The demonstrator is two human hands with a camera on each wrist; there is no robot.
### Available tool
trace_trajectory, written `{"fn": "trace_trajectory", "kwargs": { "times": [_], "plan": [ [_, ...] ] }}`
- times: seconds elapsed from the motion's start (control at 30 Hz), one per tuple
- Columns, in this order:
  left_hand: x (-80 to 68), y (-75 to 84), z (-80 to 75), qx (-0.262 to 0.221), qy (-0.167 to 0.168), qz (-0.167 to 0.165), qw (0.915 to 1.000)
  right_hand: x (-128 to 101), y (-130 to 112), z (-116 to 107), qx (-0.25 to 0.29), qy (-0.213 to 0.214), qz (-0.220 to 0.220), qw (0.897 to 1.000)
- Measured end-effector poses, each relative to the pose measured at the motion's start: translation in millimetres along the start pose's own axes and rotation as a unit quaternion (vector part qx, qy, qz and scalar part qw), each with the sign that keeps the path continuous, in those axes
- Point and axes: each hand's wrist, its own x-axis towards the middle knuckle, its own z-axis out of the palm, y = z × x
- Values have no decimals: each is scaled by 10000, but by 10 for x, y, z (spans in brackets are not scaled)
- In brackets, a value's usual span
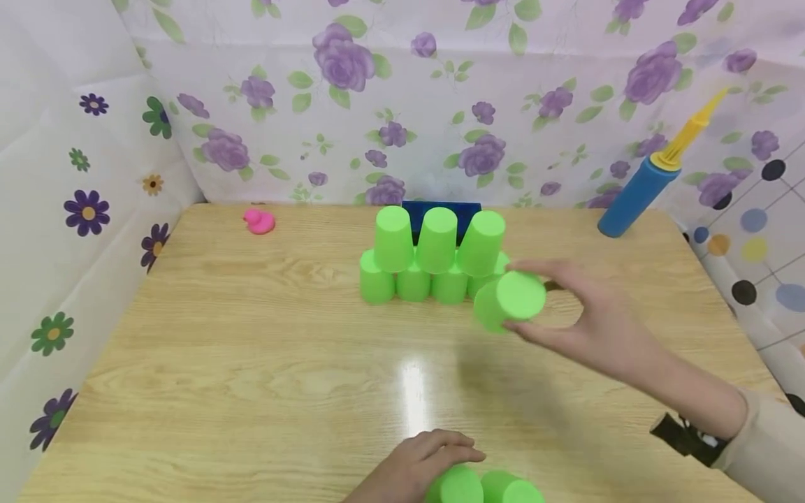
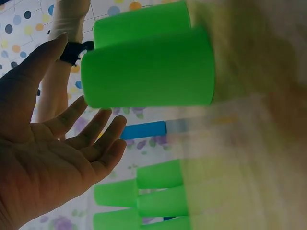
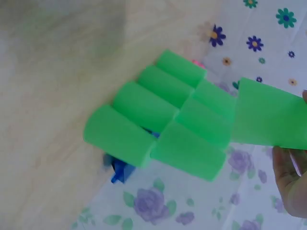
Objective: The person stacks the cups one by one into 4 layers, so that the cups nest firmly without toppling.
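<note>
A stack of green cups (image 1: 434, 262) stands upside down mid-table, three on a lower row; it also shows as the stack (image 3: 163, 110) and the stack (image 2: 158, 196). My right hand (image 1: 547, 304) grips one more green cup (image 1: 509, 300), tilted, just right of the stack's lower right corner; the same cup (image 3: 268, 115) shows with my fingers (image 3: 290, 177) below it. My left hand (image 1: 434, 454) lies at the table's near edge with relaxed fingers beside two loose green cups (image 1: 484, 487). The left wrist view shows the open palm (image 2: 81, 129) close to those cups (image 2: 148, 74).
A blue block (image 1: 440, 209) sits behind the stack. A pink toy duck (image 1: 259, 221) lies at the back left. A blue pump with a yellow nozzle (image 1: 648, 185) leans at the back right. Flowered cloth walls surround the wooden table (image 1: 220, 363).
</note>
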Motion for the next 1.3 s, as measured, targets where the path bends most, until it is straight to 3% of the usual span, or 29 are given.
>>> {"fn": "trace_trajectory", "kwargs": {
  "times": [0.2,0.43,0.6,0.8,0.9,1.0,1.13,1.3],
  "plan": [
    [-112,0,185,-910,550,-435,9934,286,104,-168,13,668,-16,9978],
    [-115,87,276,-1532,762,-859,9815,664,213,-220,-379,742,53,9965],
    [-92,37,250,-1303,782,-481,9872,857,369,-200,-532,877,-169,9946],
    [-86,44,243,-1531,651,-433,9851,1023,476,-140,-209,889,227,9956],
    [-82,50,230,-1377,701,-374,9873,1113,490,-90,-45,658,526,9964],
    [-94,56,198,-1582,616,-537,9840,1197,486,-36,79,442,770,9960],
    [-106,48,147,-1915,313,-845,9773,1260,472,43,277,265,1127,9929],
    [-105,-8,56,-1939,-102,-1008,9758,1283,460,140,475,130,1395,9890]
  ]
}}
